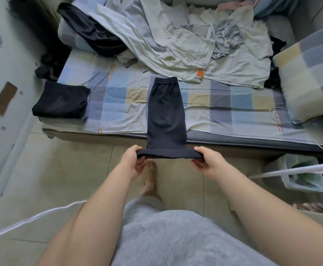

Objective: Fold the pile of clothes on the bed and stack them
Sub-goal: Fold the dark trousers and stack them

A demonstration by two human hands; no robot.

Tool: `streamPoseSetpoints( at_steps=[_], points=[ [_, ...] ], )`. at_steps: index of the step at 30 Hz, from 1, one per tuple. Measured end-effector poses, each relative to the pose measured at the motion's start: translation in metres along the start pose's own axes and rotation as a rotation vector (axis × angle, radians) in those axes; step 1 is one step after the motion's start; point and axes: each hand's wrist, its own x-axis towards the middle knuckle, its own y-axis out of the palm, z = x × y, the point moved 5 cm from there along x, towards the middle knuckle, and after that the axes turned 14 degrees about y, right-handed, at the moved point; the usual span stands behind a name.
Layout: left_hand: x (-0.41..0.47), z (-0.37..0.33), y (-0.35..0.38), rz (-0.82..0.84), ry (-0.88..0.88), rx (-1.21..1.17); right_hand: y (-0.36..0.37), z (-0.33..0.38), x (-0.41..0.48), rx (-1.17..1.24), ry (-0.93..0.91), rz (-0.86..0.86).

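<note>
A pair of dark navy shorts (165, 112), folded lengthwise, lies on the checked bed sheet (118, 100) with its waistband at the far end. Its near end hangs past the bed's front edge. My left hand (134, 160) pinches the left corner of that near end, and my right hand (206, 160) pinches the right corner, stretching the hem between them. A stack of folded clothes with a dark one on top (61, 102) sits at the bed's left front corner. Behind the shorts lies a heap of unfolded pale grey clothes (185, 47), with a black garment (91, 29) at its left.
A checked pillow (310, 73) leans at the bed's right. A lined waste bin (298, 171) and a white pole (291, 171) stand on the tiled floor at right. A white cable (32, 219) crosses the floor at left. The wall (3, 64) runs close on the left.
</note>
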Motion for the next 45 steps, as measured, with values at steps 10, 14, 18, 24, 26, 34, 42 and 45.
streamPoseSetpoints(
  at_steps=[10,14,18,24,26,34,42,45],
  points=[
    [0.149,-0.155,0.099,0.002,-0.002,-0.093,0.11,0.189,0.07,0.134,0.028,0.034],
    [0.221,-0.212,0.137,0.043,-0.049,-0.011,0.152,0.265,0.113,0.185,0.054,-0.017],
    [0.3,-0.249,0.177,0.075,-0.075,0.024,0.178,0.328,0.175,0.239,0.069,-0.064],
    [0.418,-0.257,0.233,0.069,-0.093,0.076,0.202,0.39,0.299,0.218,0.09,-0.121],
    [0.459,-0.251,0.248,0.056,-0.072,0.085,0.211,0.407,0.343,0.216,0.082,-0.11],
    [0.559,-0.208,0.268,0.189,0.132,0.234,0.222,0.414,0.454,0.089,0.01,0.136],
    [0.547,-0.122,0.193,-0.056,0.38,0.732,0.141,0.319,0.48,-0.643,-0.193,-0.413],
    [0.541,-0.074,0.173,0.021,0.251,0.716,0.119,0.276,0.489,-0.758,-0.08,-0.4]
  ],
)
